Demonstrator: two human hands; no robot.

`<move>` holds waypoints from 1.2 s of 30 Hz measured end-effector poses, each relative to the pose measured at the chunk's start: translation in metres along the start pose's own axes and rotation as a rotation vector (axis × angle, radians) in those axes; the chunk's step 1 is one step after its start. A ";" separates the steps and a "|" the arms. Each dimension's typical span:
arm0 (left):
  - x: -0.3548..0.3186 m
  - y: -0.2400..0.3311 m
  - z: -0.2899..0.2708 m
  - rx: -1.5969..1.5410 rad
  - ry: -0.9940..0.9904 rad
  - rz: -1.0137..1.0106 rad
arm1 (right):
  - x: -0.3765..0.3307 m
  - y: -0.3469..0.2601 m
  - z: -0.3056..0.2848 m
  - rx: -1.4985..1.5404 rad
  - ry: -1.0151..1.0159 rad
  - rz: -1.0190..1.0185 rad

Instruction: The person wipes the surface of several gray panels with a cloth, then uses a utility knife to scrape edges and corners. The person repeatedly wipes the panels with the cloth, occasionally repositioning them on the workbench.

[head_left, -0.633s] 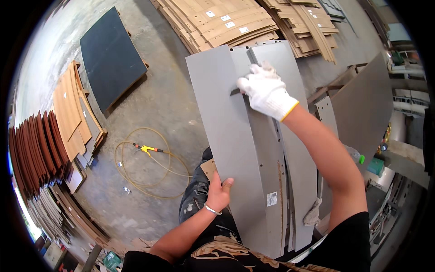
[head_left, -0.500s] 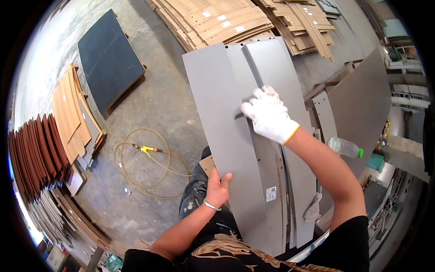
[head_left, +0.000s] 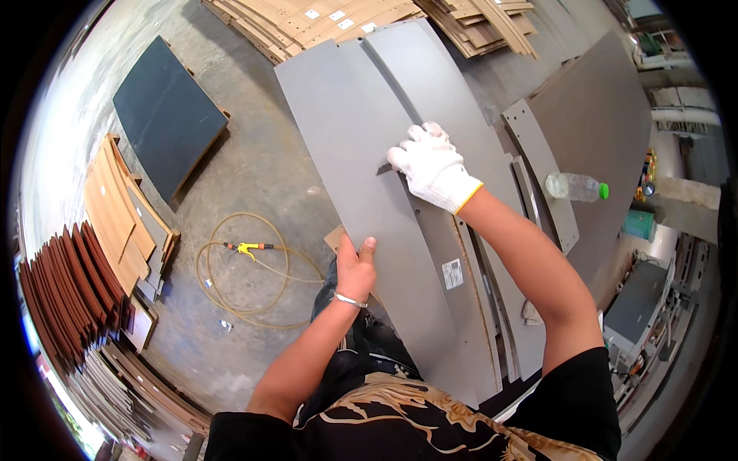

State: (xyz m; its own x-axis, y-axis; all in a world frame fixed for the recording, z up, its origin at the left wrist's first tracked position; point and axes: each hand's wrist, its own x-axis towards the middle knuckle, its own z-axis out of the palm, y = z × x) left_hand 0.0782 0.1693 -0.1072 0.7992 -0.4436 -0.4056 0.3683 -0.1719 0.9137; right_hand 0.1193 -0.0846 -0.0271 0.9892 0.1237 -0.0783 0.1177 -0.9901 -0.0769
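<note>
My bare left hand (head_left: 355, 269) grips the left long edge of a long grey panel (head_left: 373, 192), its thumb on top and the fingers hidden beneath. My right hand (head_left: 430, 165), in a white knitted glove, is closed around a small dark flat blade-like piece (head_left: 384, 168) that sticks out over this panel's right edge; its exact kind is hidden. Below the gloved hand, another grey panel (head_left: 461, 315) carries a white label (head_left: 453, 273). A further grey board (head_left: 419, 61) with a raised edge lies to the right of the first panel.
A clear bottle with a green cap (head_left: 576, 187) lies at the right on grey boards. A rag (head_left: 530, 313) shows beside my right arm. On the floor at left are a coiled hose with a yellow air gun (head_left: 247, 248), a dark board (head_left: 171, 115) and wood-coloured panels (head_left: 115, 219).
The view has shifted, so the panels and bottle appear higher. My right hand has gone up and left in the picture with the dark piece. My left hand keeps its grip on the panel.
</note>
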 end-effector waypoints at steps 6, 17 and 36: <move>0.000 -0.004 0.002 -0.004 0.018 0.027 | -0.075 -0.033 0.009 0.024 -0.057 0.045; 0.001 0.007 0.014 -0.087 0.153 -0.076 | -0.267 -0.113 0.036 0.205 -0.089 0.041; 0.032 0.005 0.013 -0.113 0.119 -0.092 | -0.487 -0.228 0.076 0.168 0.008 0.309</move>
State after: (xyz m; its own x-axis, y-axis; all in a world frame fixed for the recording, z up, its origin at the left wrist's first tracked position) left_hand 0.0995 0.1432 -0.1149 0.8079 -0.3221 -0.4935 0.4880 -0.1038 0.8667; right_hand -0.3961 0.0863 -0.0472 0.9766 -0.1809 -0.1160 -0.2024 -0.9558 -0.2135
